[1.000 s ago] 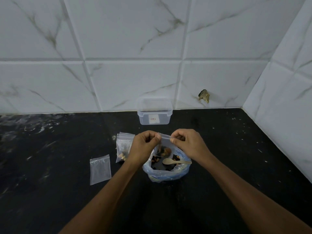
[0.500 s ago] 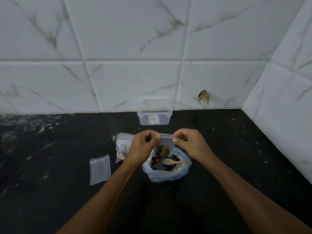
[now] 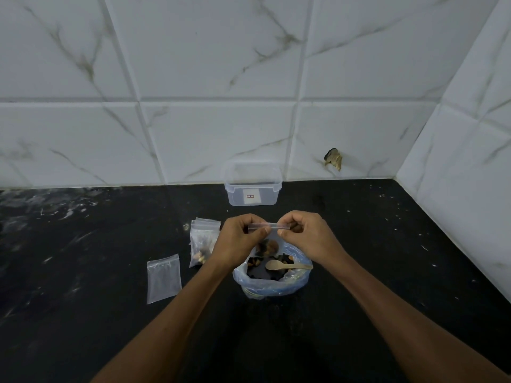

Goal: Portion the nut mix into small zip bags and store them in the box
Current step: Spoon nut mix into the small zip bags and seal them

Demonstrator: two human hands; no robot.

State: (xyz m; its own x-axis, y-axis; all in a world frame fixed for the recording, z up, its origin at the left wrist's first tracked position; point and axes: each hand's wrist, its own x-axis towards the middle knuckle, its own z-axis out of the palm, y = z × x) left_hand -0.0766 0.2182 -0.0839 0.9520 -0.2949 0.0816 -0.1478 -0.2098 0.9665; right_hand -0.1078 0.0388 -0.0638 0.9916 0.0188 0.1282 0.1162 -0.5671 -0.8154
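Both our hands have lifted the small zip bag [image 3: 269, 239] a bit. Left hand [image 3: 237, 239] and right hand [image 3: 307, 236] pinch its soft, light top strip, nuts hanging below our grip.

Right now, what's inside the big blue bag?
Dark nut mix and a wooden spoon lying on top. The held small bag and both hands cover the bag's far side.
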